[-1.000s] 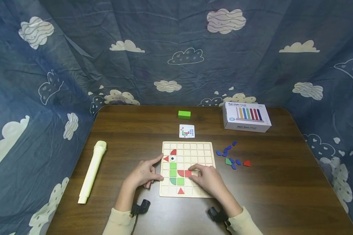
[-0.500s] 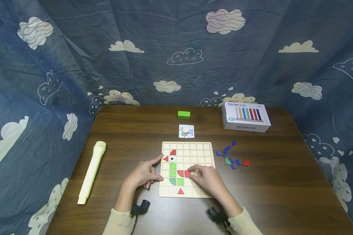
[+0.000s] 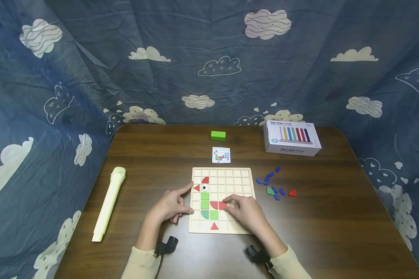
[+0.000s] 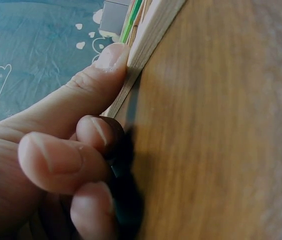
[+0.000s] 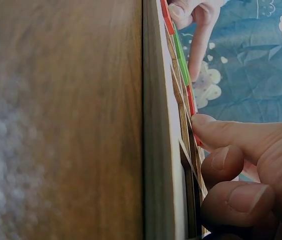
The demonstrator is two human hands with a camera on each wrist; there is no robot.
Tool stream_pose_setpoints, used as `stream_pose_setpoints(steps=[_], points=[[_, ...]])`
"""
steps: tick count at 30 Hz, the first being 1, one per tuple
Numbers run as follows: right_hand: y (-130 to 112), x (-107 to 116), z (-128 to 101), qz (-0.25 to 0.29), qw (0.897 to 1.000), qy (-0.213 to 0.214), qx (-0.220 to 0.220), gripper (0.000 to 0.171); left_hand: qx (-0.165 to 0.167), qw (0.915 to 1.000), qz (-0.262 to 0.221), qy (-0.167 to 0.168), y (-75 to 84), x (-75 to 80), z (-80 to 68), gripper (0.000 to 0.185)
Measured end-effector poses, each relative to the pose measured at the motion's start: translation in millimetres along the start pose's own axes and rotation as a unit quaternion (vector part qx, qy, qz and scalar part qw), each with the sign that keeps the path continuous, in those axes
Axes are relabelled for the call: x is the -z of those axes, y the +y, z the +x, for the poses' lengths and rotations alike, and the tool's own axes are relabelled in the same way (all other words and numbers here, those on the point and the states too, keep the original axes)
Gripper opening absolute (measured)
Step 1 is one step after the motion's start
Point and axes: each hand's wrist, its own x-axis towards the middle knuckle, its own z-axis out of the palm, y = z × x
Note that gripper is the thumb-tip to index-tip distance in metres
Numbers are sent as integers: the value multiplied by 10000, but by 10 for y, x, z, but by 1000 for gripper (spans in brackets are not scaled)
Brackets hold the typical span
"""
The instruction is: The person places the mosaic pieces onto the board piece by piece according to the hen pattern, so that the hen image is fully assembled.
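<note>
In the head view a wooden grid board (image 3: 235,174) lies on the table with red, green and white pieces set in its cells. My right hand (image 3: 247,212) pinches a red square tile (image 3: 222,205) between thumb and index finger, in a cell right of a red quarter-round piece (image 3: 214,205). The right wrist view has my thumb (image 5: 210,129) on the red tile at board level. My left hand (image 3: 169,205) touches the board's left edge with extended index finger and thumb, the other fingers bent. The left wrist view shows the thumb (image 4: 108,62) against that edge.
Right of the board lie several blue pieces (image 3: 282,191), a green piece (image 3: 270,190) and a red piece (image 3: 292,193). Behind it are a pattern card (image 3: 221,155), a green block (image 3: 218,135) and a white box (image 3: 291,148). A cream stick (image 3: 108,205) lies at left.
</note>
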Motion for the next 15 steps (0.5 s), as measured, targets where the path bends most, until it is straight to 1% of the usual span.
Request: stream_pose_setpoints(steps=[4, 8, 10, 12, 13, 15], points=[[16, 16, -12, 114, 9999, 4, 52, 19, -1, 10000, -25, -23, 5, -2, -7, 96], [106, 128, -7, 609, 9980, 45, 138, 23, 58, 10000, -39, 37, 14, 8, -21, 96], [223, 237, -1, 922, 9955, 171, 146, 25, 97, 9999, -42, 72, 17, 10, -25, 96], [397, 367, 4, 1113, 9931, 367, 93, 28, 129, 9999, -22, 71, 19, 5, -23, 96], [495, 435, 3, 1143, 9922, 492, 32, 29, 140, 9999, -13, 61, 20, 1, -20, 96], [691, 566, 0, 1034, 9920, 703, -146, 31, 158, 9999, -3, 46, 19, -8, -14, 96]])
